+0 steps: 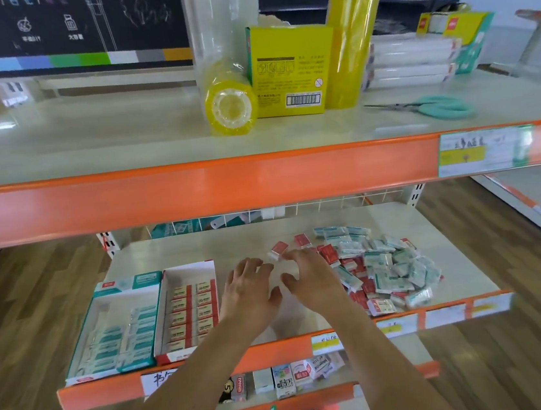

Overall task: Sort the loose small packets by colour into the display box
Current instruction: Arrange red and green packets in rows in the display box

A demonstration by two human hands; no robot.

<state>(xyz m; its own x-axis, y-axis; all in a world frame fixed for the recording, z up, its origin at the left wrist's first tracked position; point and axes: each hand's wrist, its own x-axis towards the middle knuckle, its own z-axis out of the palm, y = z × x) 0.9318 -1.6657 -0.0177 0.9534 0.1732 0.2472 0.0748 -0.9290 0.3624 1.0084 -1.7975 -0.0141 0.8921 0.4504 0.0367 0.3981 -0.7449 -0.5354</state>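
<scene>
Head view: left hand (pixel 250 289) and right hand (pixel 311 276) side by side above the shelf (pixel 246 241), palms down, fingers spread and relaxed, grasping nothing. Loose packets (pixel 384 266) heaped just right of them. Display box (pixel 140 320) at left, teal and red rows.
</scene>
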